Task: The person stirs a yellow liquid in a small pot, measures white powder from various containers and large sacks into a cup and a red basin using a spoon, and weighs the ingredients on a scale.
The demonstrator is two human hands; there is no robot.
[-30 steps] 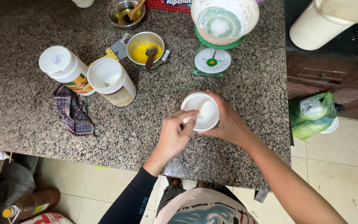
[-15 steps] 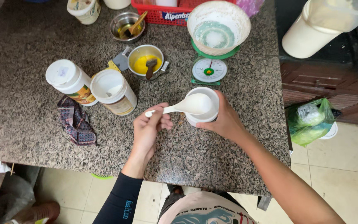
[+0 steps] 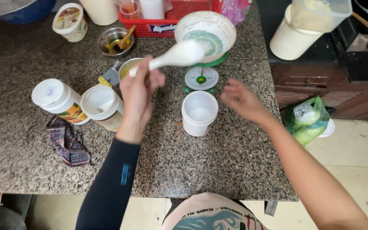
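Note:
My left hand (image 3: 139,91) grips the handle of a white spoon (image 3: 177,55) and holds it level, its bowl reaching the rim of a large white bowl (image 3: 224,30) that sits on a green kitchen scale (image 3: 201,78). A white cup (image 3: 199,113) with a little white powder inside stands on the granite counter (image 3: 218,162) in front of the scale. My right hand (image 3: 241,100) hovers just to the right of the cup, fingers apart and blurred, holding nothing.
Two white-lidded jars (image 3: 58,100) (image 3: 103,106) and a dark patterned cloth (image 3: 69,142) lie at the left. A small metal bowl (image 3: 115,40), a red basket (image 3: 179,12) and a tub (image 3: 70,21) stand at the back. A green bag (image 3: 307,119) hangs off the right edge.
My left hand lifted the spoon out of the cup and carried it up to the large bowl. My right hand let go of the cup, which now stands on the counter.

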